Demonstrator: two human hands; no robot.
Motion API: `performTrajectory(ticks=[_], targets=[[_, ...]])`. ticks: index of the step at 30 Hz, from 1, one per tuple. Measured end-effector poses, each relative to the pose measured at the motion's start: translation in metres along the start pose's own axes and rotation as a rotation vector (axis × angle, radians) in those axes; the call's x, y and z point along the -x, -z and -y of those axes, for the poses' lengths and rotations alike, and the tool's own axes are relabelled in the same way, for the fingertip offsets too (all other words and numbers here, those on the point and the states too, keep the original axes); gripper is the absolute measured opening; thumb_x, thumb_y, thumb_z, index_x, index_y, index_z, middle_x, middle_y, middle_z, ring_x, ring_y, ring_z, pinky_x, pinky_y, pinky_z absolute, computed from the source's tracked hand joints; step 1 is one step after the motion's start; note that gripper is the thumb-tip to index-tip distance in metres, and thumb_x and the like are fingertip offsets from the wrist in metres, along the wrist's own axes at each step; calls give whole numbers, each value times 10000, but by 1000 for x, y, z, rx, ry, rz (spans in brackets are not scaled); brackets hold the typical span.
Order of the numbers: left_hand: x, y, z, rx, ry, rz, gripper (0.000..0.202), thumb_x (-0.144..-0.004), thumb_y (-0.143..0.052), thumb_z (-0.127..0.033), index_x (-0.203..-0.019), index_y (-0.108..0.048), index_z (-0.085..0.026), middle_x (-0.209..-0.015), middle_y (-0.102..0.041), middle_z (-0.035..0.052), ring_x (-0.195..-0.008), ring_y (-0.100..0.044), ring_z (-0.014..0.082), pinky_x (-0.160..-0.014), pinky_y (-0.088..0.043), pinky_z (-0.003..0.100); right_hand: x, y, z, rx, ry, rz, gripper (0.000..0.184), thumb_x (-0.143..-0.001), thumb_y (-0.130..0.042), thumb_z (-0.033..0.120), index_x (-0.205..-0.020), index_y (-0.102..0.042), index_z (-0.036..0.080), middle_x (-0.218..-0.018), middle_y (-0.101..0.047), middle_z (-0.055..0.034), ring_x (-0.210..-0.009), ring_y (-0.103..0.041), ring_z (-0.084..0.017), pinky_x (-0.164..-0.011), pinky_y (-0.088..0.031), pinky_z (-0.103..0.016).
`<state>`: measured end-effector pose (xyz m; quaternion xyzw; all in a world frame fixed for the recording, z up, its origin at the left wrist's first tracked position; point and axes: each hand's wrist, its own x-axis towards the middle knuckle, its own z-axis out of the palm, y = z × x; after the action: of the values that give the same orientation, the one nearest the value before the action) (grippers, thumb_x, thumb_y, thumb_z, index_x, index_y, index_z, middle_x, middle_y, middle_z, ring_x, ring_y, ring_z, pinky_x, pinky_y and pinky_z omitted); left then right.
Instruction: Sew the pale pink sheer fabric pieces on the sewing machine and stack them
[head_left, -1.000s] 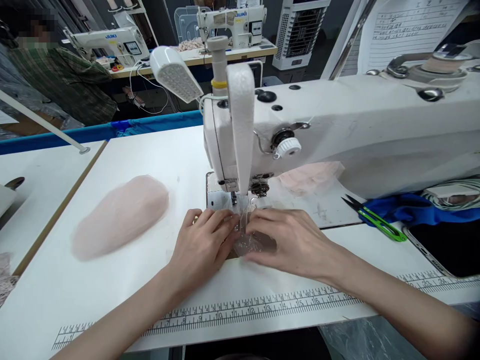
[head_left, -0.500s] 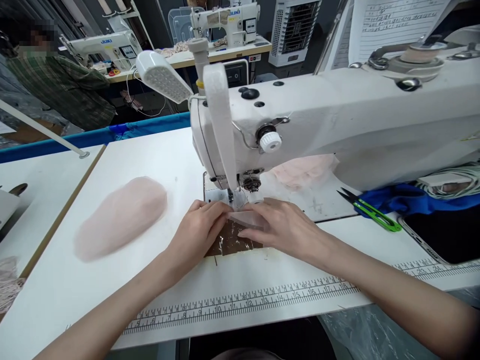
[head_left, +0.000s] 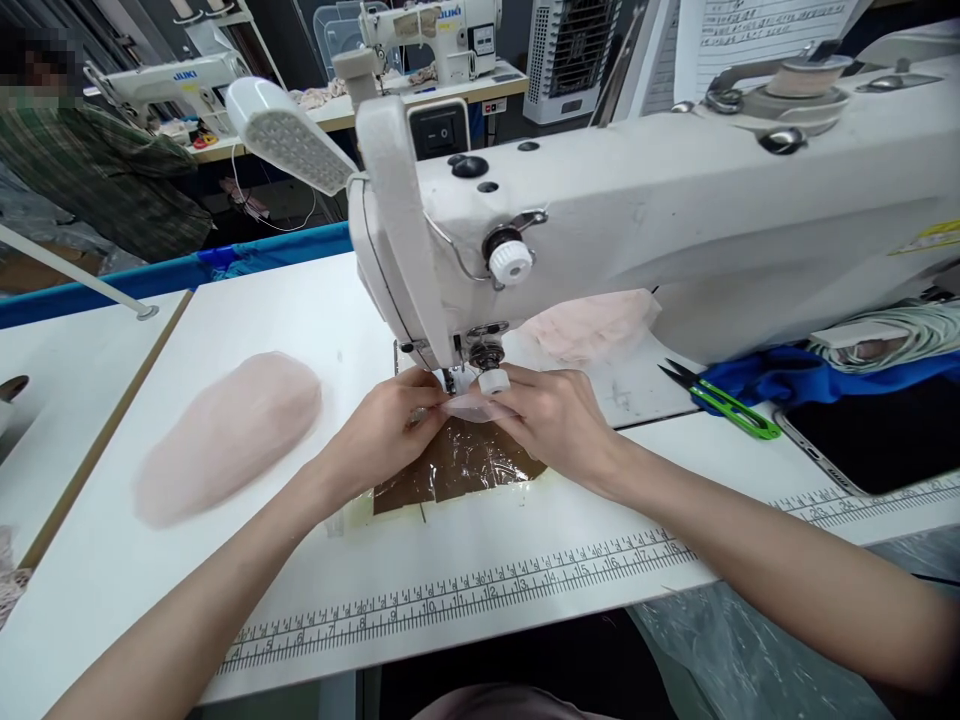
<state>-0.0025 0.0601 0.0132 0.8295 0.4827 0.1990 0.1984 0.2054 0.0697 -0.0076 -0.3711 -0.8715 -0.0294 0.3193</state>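
Note:
A small piece of sheer pale pink fabric (head_left: 468,407) lies at the presser foot (head_left: 452,380) of a white sewing machine (head_left: 630,190). My left hand (head_left: 386,430) pinches its left side, thumb and fingers together. From the right, my right hand (head_left: 551,415) pinches the same piece, with its fingertips close to the needle area. Under both hands is a shiny brown taped patch (head_left: 465,465) on the white table. The exact fingertip contact is partly hidden by the machine head.
Left of the machine rests a pile of sheer pink pieces (head_left: 232,440); more pink fabric (head_left: 592,325) lies behind the needle. Green thread snips (head_left: 724,400), a blue cloth (head_left: 780,378) and a phone (head_left: 877,435) are at right. A co-worker (head_left: 97,170) sits at far left.
Both hands have moved closer together at the presser foot, and less of the fabric shows between them. More of the brown patch is uncovered. The whole view has shifted slightly.

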Motion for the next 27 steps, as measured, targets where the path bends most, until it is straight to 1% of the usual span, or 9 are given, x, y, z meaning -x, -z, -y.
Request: performTrajectory(ticks=[4,9,11,15,17,19,21,24,27], targets=[[1,2,1,53,22,-8,325,-929,-434,-215,-721,-682,-186,-888,-621,41,-767,-601,139,-676,-513,282,-3,-1,1,-4,-16,-20,517,-1006,-373,404,-599,-583,164,-492,-505,18,-417,-362,-68,-427,-171,-236],[3,-4,2,-25,10,-92,208,-884,-490,-183,-897,-698,-189,-937,-605,47,-815,-598,149,-693,-513,283,-2,-1,0,-25,-12,-56,462,-997,-410,362,-625,-599,162,-489,-525,21,-426,-372,-72,-444,-177,-237],[3,-4,2,-22,-5,-80,208,-886,-488,-176,-864,-695,-179,-922,-597,48,-799,-592,143,-688,-506,280,-2,-2,0,-32,-5,-58,444,-995,-413,340,-642,-614,162,-510,-554,18,-441,-400,-74,-447,-184,-236],[3,-1,1,40,-37,-35,321,-937,-433,-197,-733,-679,-167,-862,-590,40,-752,-572,124,-691,-494,277,-1,-4,0,-33,-43,-12,438,-988,-425,362,-663,-648,170,-501,-558,20,-431,-407,-74,-447,-175,-241],[4,-2,1,50,-44,-21,347,-952,-418,-211,-726,-679,-170,-867,-594,41,-739,-566,122,-682,-493,280,0,-4,1,-53,-64,15,394,-980,-446,344,-705,-677,180,-504,-569,25,-428,-416,-75,-451,-182,-243],[8,-5,2,37,-74,-20,345,-957,-415,-216,-746,-684,-171,-893,-597,48,-756,-572,125,-687,-497,283,2,-2,2,-87,-64,56,310,-965,-473,289,-781,-706,198,-552,-616,29,-458,-467,-81,-464,-208,-242],[15,-12,3,-24,-135,-43,325,-958,-423,-219,-781,-691,-171,-935,-601,64,-806,-579,140,-722,-503,301,4,0,3,-106,-42,114,254,-944,-501,258,-820,-717,209,-627,-667,29,-514,-522,-94,-482,-242,-247],[28,-23,1,-248,-265,-136,234,-939,-466,-199,-914,-699,-184,-968,-636,78,-868,-582,184,-764,-488,356,7,4,5,-54,53,170,223,-906,-547,220,-760,-713,195,-745,-717,-1,-669,-574,-145,-548,-315,-270],[37,-28,-5,-510,-375,-237,221,-897,-530,-143,-1062,-669,-191,-1043,-694,71,-930,-600,219,-804,-449,388,10,4,6,22,176,143,193,-855,-584,135,-706,-697,184,-905,-742,-22,-859,-571,-196,-720,-391,-321]])
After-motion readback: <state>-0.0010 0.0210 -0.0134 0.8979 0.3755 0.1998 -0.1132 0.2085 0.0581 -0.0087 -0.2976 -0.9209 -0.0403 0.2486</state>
